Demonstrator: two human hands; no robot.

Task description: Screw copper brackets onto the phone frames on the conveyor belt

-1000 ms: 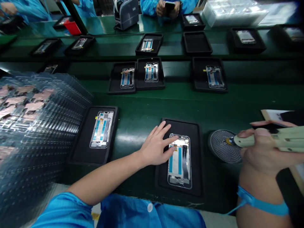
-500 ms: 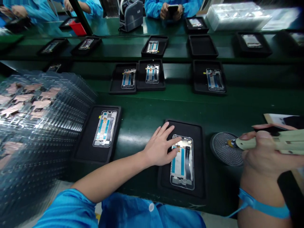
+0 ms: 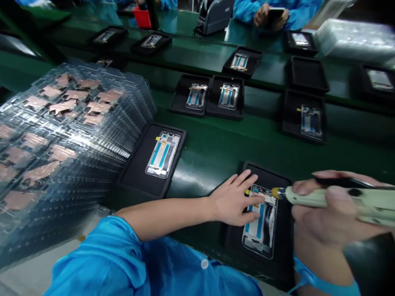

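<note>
My left hand (image 3: pixel 234 201) lies with its fingers spread on the upper end of a phone frame (image 3: pixel 259 226), a metal mid-frame with blue strips and a small circuit part. The frame lies in a black rubber tray (image 3: pixel 285 234). My right hand (image 3: pixel 327 218) grips a pale green electric screwdriver (image 3: pixel 321 196). Its metal bit (image 3: pixel 276 193) sits at the frame's top right corner, close to my left fingertips. A blue wrist strap (image 3: pixel 321 281) circles my right wrist.
Another framed tray (image 3: pixel 162 154) lies to the left, beside a tall stack of clear plastic trays (image 3: pixel 77 123) holding copper-coloured parts. Several more black trays ride the green conveyor belt (image 3: pixel 200 176). A co-worker's hands (image 3: pixel 271 16) hold a phone at the far side.
The whole scene has tilted and shifted as my head turned. The screwdriver has moved left from above the round mat to the frame's top corner. My left hand stays on the frame.
</note>
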